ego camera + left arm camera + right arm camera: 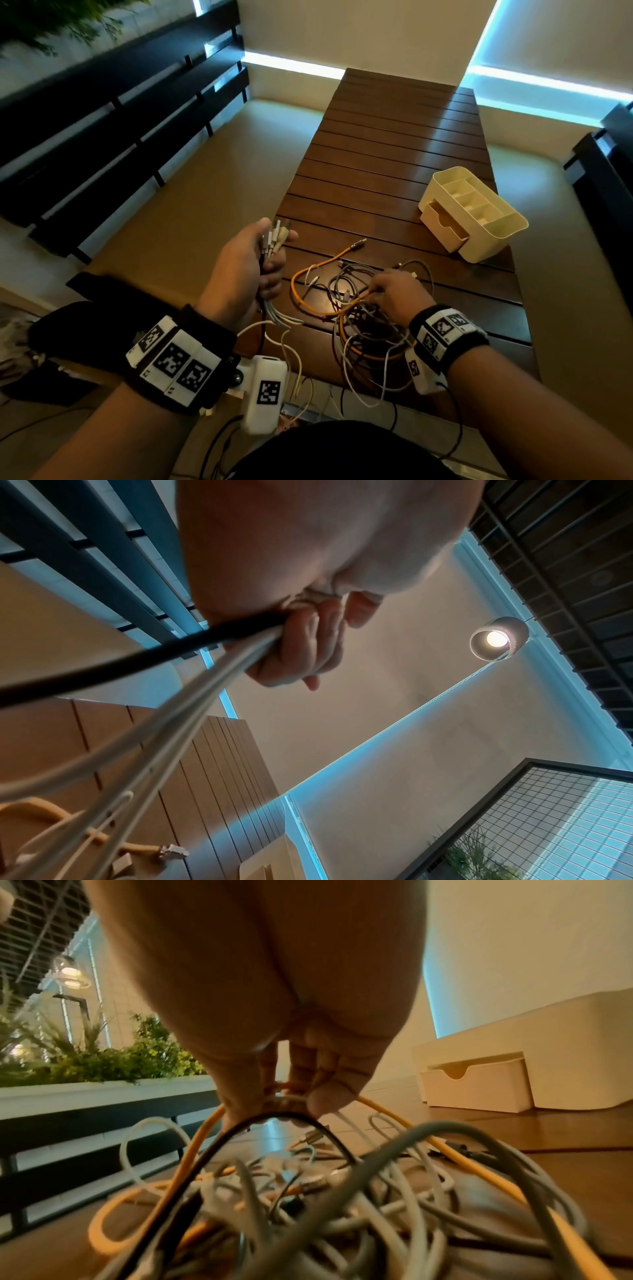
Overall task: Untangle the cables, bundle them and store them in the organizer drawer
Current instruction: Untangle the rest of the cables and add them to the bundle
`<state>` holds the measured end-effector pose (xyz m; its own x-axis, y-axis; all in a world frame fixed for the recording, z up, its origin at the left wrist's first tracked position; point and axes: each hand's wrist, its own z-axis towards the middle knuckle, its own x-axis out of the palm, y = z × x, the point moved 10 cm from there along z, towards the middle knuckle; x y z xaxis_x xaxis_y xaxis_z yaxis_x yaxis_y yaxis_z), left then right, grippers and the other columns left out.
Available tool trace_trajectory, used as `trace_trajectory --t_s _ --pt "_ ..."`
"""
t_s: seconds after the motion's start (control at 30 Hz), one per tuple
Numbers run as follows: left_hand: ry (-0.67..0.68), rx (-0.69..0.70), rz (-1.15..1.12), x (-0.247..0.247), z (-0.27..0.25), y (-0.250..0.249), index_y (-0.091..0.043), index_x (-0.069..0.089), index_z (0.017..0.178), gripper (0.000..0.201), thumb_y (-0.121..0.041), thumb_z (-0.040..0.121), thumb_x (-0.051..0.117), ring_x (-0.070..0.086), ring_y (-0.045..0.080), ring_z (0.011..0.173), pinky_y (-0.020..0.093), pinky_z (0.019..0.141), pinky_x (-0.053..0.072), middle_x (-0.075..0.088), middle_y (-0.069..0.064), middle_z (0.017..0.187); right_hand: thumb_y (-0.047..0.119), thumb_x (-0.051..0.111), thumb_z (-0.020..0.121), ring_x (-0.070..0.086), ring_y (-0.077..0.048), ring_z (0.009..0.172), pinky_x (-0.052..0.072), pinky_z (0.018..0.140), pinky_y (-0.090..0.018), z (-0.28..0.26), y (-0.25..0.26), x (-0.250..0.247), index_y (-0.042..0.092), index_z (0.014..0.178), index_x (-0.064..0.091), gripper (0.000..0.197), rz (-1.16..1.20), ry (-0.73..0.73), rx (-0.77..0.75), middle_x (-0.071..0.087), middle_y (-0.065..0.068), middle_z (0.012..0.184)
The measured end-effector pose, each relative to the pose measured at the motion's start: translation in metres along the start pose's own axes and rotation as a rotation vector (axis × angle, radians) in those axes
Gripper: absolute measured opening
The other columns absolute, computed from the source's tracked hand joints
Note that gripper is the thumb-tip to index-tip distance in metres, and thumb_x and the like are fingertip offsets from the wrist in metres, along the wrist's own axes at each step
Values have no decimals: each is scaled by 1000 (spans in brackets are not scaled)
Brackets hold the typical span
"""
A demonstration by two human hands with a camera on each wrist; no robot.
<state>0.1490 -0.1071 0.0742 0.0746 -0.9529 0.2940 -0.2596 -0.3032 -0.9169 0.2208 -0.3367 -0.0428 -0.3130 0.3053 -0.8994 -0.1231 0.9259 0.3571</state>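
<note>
A tangle of orange, grey, white and black cables (356,308) lies on the near end of the slatted wooden table (394,147). My left hand (253,263) is raised at the table's left edge and grips a bunch of cable ends (274,240), plugs sticking up; the strands (192,685) trail down from my fist. My right hand (394,291) is down on the pile, fingers curled round several cable loops (284,1110), an orange one among them. The cream organizer (479,212) stands at the right, its drawer (445,226) pulled open.
A dark slatted bench (113,137) runs along the left, another dark piece (603,161) at the far right. Loose cables hang off the table's near edge toward my lap. A planter with green plants (103,1066) stands beyond the left side.
</note>
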Motion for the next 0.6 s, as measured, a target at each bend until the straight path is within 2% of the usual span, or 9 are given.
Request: trace_trajectory --t_s 0.1,0.17,0.2,0.3,0.37,0.4,0.47,0.5,0.6 --pt "-9 -14 7 -1 1 1 -2 56 116 50 -42 106 29 20 10 45 28 44 16 29 -2 60 30 67 91 57 -12 86 52 78 -32 6 4 -32 27 86 70 6 110 -166 -14 58 8 89" --pt "-16 -3 27 -2 1 0 0 57 116 50 -42 106 31 22 10 44 26 43 20 31 -2 60 27 68 91 58 -12 86 51 76 -30 11 8 -53 27 87 70 5 205 -234 -33 60 8 89" --pt "-19 5 35 -1 2 -1 0 57 116 50 -42 105 32 23 9 44 26 43 21 31 -2 61 25 70 90 58 -12 89 49 78 -29 14 11 -58 27 90 71 2 238 -214 -51 61 8 93" --pt "-24 8 34 0 2 -3 3 56 118 51 -41 105 33 26 10 45 25 44 24 34 -1 61 20 73 87 56 -12 103 47 88 -27 21 10 -61 26 118 66 32 253 -65 -68 55 9 114" --pt "-31 1 46 0 3 -3 3 55 119 51 -41 104 33 28 10 44 23 43 27 36 -1 60 16 73 86 57 -12 109 48 92 -30 22 -11 -78 27 131 59 48 302 -116 0 53 7 122" --pt "-34 -2 53 0 3 -3 3 54 119 52 -41 104 33 30 10 44 23 43 28 37 -1 60 14 72 86 56 -12 109 47 92 -30 22 -26 -89 26 131 60 48 315 -188 41 55 6 124" --pt "-35 -5 53 1 4 -3 5 54 120 53 -41 104 32 30 9 44 23 44 28 37 -1 60 13 68 89 55 -12 106 45 92 -30 18 -62 -98 21 122 65 34 339 -294 151 61 3 119" --pt "-32 -5 51 2 5 -3 5 54 120 54 -41 104 32 30 10 44 23 44 28 37 -1 60 14 66 91 56 -14 105 46 92 -32 17 -79 -93 20 114 67 24 353 -294 218 63 1 116" --pt "-23 -4 65 8 9 -2 6 55 117 54 -41 105 31 29 10 44 24 44 27 36 -1 60 21 66 91 60 -18 96 52 88 -39 13 -121 -51 25 89 66 4 306 -154 401 67 -4 106"
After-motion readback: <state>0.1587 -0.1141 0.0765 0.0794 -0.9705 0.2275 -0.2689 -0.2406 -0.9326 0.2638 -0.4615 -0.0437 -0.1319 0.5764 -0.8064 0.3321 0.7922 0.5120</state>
